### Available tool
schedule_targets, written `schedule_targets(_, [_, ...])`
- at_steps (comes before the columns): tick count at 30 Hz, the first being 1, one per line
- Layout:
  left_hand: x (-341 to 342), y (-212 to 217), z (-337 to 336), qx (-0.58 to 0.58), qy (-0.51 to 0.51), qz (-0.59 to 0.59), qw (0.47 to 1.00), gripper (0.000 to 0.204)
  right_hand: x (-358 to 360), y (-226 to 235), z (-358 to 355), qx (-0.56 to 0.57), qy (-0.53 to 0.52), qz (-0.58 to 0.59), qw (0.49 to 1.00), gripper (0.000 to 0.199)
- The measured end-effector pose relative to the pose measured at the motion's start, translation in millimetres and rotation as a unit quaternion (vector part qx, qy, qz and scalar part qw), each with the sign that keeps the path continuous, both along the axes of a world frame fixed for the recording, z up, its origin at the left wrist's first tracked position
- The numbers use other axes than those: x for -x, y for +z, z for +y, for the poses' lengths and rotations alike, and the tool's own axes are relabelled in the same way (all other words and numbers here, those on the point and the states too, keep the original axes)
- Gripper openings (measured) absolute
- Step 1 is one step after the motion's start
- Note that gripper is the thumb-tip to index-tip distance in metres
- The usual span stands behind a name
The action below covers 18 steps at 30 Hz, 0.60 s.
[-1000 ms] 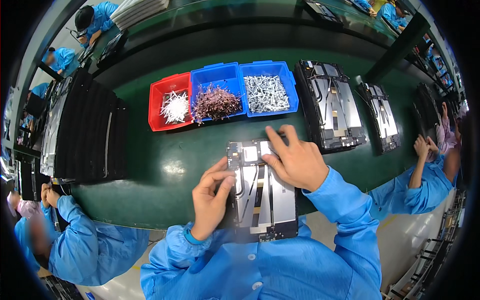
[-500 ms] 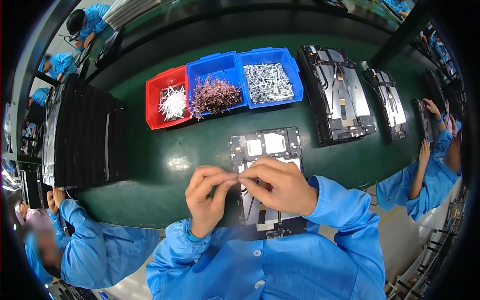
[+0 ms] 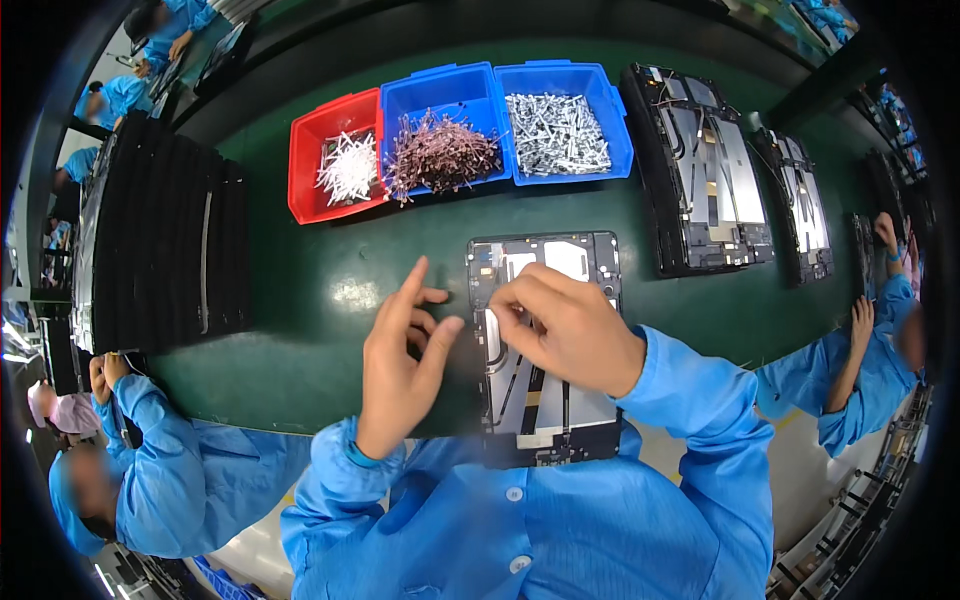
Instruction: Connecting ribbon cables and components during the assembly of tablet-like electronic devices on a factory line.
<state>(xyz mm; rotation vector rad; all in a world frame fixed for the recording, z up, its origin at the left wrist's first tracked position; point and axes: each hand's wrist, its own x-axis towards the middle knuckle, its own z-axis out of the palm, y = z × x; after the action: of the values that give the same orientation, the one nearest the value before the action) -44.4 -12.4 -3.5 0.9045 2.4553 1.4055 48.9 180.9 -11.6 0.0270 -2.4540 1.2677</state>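
In front of me lies an opened tablet [image 3: 592, 418], its inner parts facing up, with black strips, pale panels and a dark frame. My right hand [image 3: 572, 325] is over its upper middle, thumb and fingertips pinched together; whatever is between them is too small or hidden. Just left of the tablet, my left hand [image 3: 400, 365] is raised with its fingers apart and nothing in it. Beyond the tablet stand a red bin [image 3: 302, 182] of white slender pieces, a blue bin [image 3: 420, 97] of reddish-brown wired pieces, and another blue bin [image 3: 612, 112] of silvery pieces.
Stacked opened tablets [image 3: 735, 180] stand to the right, with another stack [image 3: 800, 205] beyond. At the left rises a tall stack of black panels [image 3: 150, 240]. A co-worker in blue [image 3: 195, 480] sits at the left, another [image 3: 840, 350] at the right, along the green table [image 3: 300, 375].
My hands, which met at the fingertips, have come apart. The left fingers have spread, while the right hand has shifted slightly right and up over the tablet, still pinched.
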Motion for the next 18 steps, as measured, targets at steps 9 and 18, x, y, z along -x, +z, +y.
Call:
schedule_targets(9, [28, -19, 0, -0.045, -0.053, -0.398, 0.915, 0.019, 5, -8, 2, -0.049, 0.015, -0.031, 0.998, 0.009])
schedule_targets(18, [31, -15, 6, -0.005, -0.054, -0.404, 0.913, 0.016, 5, -12, 2, -0.118, 0.012, -0.011, 0.993, 0.010])
